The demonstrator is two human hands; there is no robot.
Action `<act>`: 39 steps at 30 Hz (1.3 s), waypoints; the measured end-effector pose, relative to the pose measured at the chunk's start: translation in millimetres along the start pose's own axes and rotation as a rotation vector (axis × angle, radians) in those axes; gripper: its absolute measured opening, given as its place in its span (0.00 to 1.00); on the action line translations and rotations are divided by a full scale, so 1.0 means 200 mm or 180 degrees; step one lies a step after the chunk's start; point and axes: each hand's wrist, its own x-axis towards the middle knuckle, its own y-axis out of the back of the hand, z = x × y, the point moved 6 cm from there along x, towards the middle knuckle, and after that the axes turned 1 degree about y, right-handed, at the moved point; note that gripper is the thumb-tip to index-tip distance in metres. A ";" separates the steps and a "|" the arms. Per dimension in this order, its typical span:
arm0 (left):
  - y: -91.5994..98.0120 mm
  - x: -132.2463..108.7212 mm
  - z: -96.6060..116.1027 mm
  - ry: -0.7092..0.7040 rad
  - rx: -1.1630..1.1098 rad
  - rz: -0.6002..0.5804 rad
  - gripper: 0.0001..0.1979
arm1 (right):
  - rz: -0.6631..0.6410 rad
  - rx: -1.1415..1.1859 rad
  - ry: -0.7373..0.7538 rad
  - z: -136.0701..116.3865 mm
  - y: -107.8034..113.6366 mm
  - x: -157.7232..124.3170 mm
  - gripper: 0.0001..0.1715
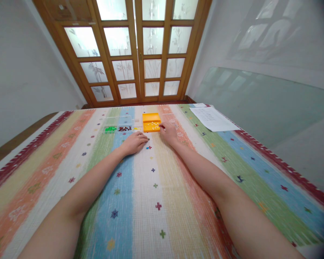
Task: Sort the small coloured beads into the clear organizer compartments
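Observation:
My left hand (134,141) rests on the striped tablecloth (151,201), fingers curled, thumb and forefinger pinched on something tiny and dark I cannot make out. My right hand (168,131) lies just right of an orange tray (151,122) that holds small pale pieces. Its fingers are pinched on a thin reddish stick-like thing at the tray's right edge. A clear divided box (118,126) with green beads (110,128), dark red beads (124,128) and some yellow ones stands left of the tray.
A white printed sheet of paper (212,118) lies at the far right of the table. Wooden glazed doors (140,50) stand behind the table. A glass pane (264,104) leans on the right wall.

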 end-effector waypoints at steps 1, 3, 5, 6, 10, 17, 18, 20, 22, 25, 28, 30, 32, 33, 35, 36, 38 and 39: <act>0.00 0.00 0.00 0.0020 -0.0003 -0.0005 0.18 | -0.0006 0.0002 0.0002 0.00 0.00 0.00 0.13; 0.00 0.00 0.00 0.0043 0.0003 -0.0017 0.18 | -0.0007 0.0012 0.0000 0.00 0.00 0.00 0.13; 0.00 -0.01 -0.01 0.0047 0.0024 -0.0024 0.18 | 0.0000 0.0022 0.0012 -0.01 0.01 0.00 0.13; 0.01 -0.01 -0.01 0.0045 0.0032 -0.0022 0.19 | 0.0000 0.0023 0.0029 -0.01 0.01 0.00 0.13; 0.01 -0.01 -0.01 0.0035 -0.0015 -0.0017 0.19 | -0.0027 0.0019 0.0031 -0.01 0.00 0.00 0.13; 0.00 0.00 0.04 -0.0147 -0.0114 -0.0009 0.19 | -0.0072 0.0060 0.0025 -0.02 0.00 0.00 0.14; 0.00 0.00 0.04 -0.0145 -0.0096 -0.0013 0.19 | -0.0074 0.0060 0.0027 -0.02 0.00 0.00 0.14; -0.01 0.00 0.04 -0.0118 -0.0054 -0.0019 0.19 | -0.0073 0.0061 0.0040 -0.02 -0.01 0.00 0.14; -0.02 0.00 0.03 -0.0094 -0.0002 -0.0016 0.19 | -0.0070 0.0047 0.0057 -0.02 -0.01 0.00 0.15; -0.03 0.00 0.03 -0.0111 0.0026 -0.0014 0.20 | -0.0095 -0.0002 0.0044 -0.01 -0.02 0.01 0.15; -0.04 0.01 0.04 -0.0144 -0.0021 -0.0043 0.20 | -0.0121 -0.0034 0.0051 0.00 -0.02 0.01 0.15; -0.04 0.01 0.04 -0.0140 -0.0028 -0.0056 0.20 | -0.0110 -0.0011 0.0094 0.00 -0.02 0.01 0.15; -0.04 0.01 0.05 -0.0141 0.0003 -0.0060 0.20 | -0.0099 0.0027 0.0118 0.00 -0.03 0.01 0.15; -0.04 0.01 0.04 -0.0144 0.0027 -0.0057 0.20 | -0.0103 0.0043 0.0122 0.00 -0.03 0.01 0.15; -0.05 0.00 0.04 -0.0131 0.0073 -0.0034 0.20 | -0.0108 0.0046 0.0115 0.00 -0.03 0.00 0.15; -0.05 0.00 0.03 -0.0112 0.0092 -0.0012 0.20 | -0.0105 0.0039 0.0113 0.00 -0.03 0.00 0.15; -0.06 0.00 0.01 -0.0070 0.0126 0.0038 0.20 | -0.0092 0.0025 0.0123 0.00 -0.02 0.00 0.15; -0.06 0.00 0.00 -0.0058 0.0147 0.0061 0.20 | -0.0082 0.0019 0.0131 0.00 -0.02 0.00 0.14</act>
